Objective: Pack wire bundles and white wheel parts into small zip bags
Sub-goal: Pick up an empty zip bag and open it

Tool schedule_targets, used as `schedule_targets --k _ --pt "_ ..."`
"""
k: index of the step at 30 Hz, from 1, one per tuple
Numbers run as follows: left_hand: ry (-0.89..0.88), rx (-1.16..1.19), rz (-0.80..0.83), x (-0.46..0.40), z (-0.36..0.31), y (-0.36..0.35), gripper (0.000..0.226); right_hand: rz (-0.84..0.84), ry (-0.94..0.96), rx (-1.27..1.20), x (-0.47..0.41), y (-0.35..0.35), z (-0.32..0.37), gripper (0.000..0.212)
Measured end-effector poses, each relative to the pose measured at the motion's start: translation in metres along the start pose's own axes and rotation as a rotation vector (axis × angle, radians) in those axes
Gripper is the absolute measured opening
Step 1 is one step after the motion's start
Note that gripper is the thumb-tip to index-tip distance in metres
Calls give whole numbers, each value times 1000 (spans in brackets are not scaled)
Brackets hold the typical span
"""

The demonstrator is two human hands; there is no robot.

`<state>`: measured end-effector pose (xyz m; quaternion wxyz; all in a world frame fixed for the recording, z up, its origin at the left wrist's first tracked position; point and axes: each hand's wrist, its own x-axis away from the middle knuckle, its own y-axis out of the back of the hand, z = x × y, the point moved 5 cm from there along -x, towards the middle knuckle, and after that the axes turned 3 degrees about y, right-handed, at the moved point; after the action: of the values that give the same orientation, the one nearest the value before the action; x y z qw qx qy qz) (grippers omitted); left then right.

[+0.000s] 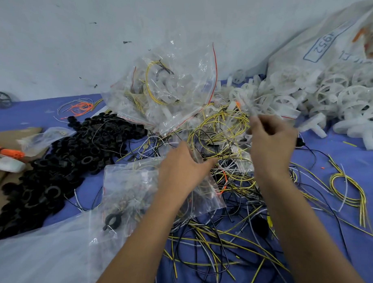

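Observation:
A tangle of yellow, black and white wires (221, 142) lies in the middle of the blue table. My left hand (184, 166) reaches into it and pinches a strand of wire next to a small clear zip bag (203, 190). My right hand (270, 142) is raised over the tangle with its fingers curled around thin wire strands. White wheel parts (331, 95) are heaped at the back right. A stack of filled zip bags (168, 92) with red seal strips leans behind the tangle.
Black ring parts (60, 164) are piled on the left. A woven sack (324, 46) lies at the back right. A large clear plastic bag (46, 246) covers the front left. A loose wire loop (346, 189) sits at the right. Cardboard (4, 139) and orange ties are at far left.

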<state>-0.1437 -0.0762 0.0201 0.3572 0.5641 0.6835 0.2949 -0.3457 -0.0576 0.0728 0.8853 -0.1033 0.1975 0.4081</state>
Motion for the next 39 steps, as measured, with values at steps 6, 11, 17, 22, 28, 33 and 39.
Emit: schedule_targets --k 6,11,17,22,28,33,39 --pt "68 131 155 -8 7 10 20 70 -159 -149 35 -25 -24 21" --pt "290 574 410 -7 19 13 20 113 82 65 43 -22 -11 19" --pt "208 672 281 -14 17 37 19 417 242 259 58 -37 -3 19" --pt "77 673 169 -14 10 58 22 675 346 419 63 -47 -6 14" --pt "-53 610 229 -11 2 60 24 794 341 254 69 -49 -2 15" --pt "-166 606 398 -1 -17 54 28 903 224 225 76 -58 -5 5" --pt "-168 731 554 8 -33 52 28 1099 -13 -97 90 -55 1 24"
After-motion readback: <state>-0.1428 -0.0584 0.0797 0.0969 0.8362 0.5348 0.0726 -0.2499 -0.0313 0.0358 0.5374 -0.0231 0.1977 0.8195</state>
